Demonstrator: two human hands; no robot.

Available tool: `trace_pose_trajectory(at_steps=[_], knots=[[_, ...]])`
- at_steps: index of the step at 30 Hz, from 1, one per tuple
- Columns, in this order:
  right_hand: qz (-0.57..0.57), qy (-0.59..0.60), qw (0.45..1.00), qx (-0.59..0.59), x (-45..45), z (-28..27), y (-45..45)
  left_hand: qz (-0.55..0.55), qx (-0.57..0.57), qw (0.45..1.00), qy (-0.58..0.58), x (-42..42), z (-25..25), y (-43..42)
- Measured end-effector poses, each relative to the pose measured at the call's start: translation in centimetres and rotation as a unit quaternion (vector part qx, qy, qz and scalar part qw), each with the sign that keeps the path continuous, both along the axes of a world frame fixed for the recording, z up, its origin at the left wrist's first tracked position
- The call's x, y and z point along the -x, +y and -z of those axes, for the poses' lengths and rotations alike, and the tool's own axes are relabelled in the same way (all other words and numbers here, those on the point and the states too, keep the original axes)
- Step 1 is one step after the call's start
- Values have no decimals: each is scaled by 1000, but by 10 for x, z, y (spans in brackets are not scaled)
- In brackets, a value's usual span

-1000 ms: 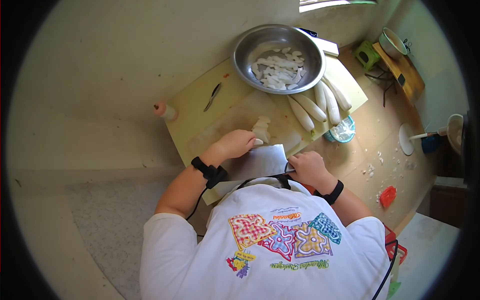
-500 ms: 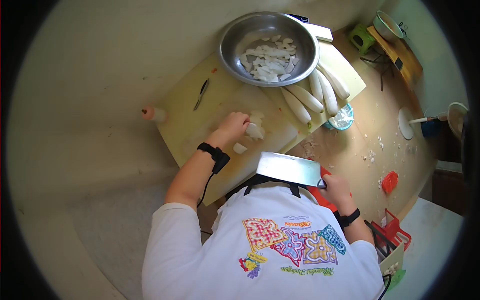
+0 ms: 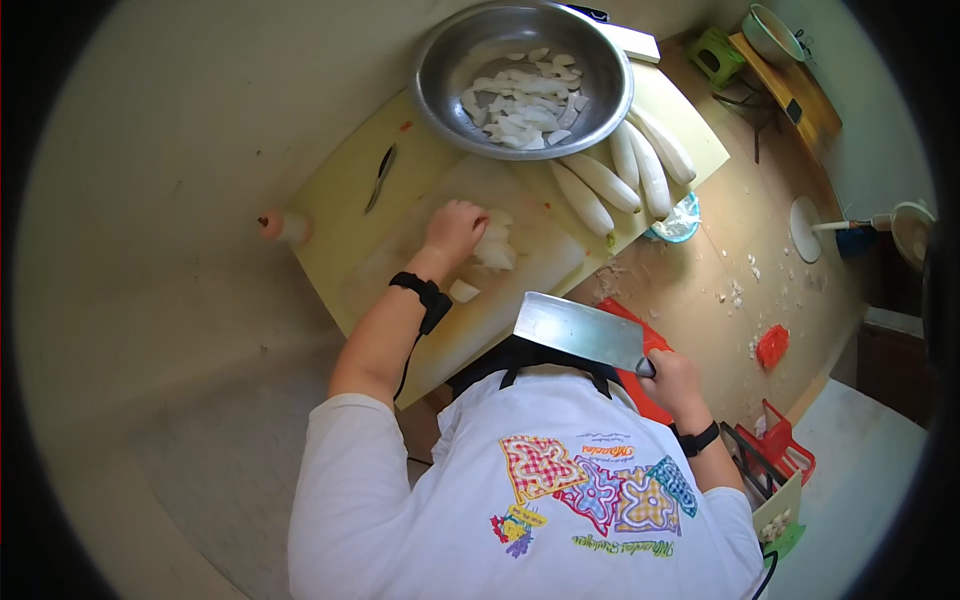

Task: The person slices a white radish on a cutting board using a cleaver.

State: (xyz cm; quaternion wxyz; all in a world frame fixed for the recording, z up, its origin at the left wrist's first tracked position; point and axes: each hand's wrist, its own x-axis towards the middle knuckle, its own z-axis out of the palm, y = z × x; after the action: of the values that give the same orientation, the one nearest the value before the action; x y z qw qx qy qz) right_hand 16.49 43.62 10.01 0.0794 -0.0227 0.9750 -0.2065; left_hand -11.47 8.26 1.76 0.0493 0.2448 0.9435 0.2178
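Observation:
My right hand [image 3: 674,384] grips the handle of a cleaver [image 3: 582,330], its broad blade held in front of my body, off the cutting board. Over the pale cutting board [image 3: 540,235], my left hand [image 3: 456,229] has its fingers curled in beside a small pile of white vegetable slices [image 3: 495,250]. Its fingertips are partly hidden, so what they hold cannot be made out. One loose white piece [image 3: 463,291] lies nearer to me. Behind, a large steel bowl [image 3: 450,105] contains many cut white slices [image 3: 530,105]. Several long, peeled white vegetables [image 3: 582,198] lie to its right.
A peeler-like tool [image 3: 380,180] lies on the table's left part, near a pink-capped bottle [image 3: 285,226] by the wall. Below the table's right edge are a blue, bag-lined bin [image 3: 680,222] and a red plastic bag [image 3: 772,347], with scraps scattered on the floor.
The view has shifted slightly, so the table and bowl appear further up and left. My left hand's fingers have curled in at the slices. The cleaver tilts more, still in my right hand.

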Motion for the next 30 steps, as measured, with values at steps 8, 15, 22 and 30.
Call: trace_pose_trajectory(at_steps=[8,15,22,30], knots=[[-28,-86,993,79,41,5,-32,-166,-128,977,25,-70,0,-65],[0,-259,947,190,81,6,-94,-60,-95,994,-16,-148,20,-84],[29,-320,926,198,97,11,-142,-28,-175,984,33,-146,35,-74],[17,-307,934,183,101,15,-154,-15,-173,984,31,-137,44,-75]])
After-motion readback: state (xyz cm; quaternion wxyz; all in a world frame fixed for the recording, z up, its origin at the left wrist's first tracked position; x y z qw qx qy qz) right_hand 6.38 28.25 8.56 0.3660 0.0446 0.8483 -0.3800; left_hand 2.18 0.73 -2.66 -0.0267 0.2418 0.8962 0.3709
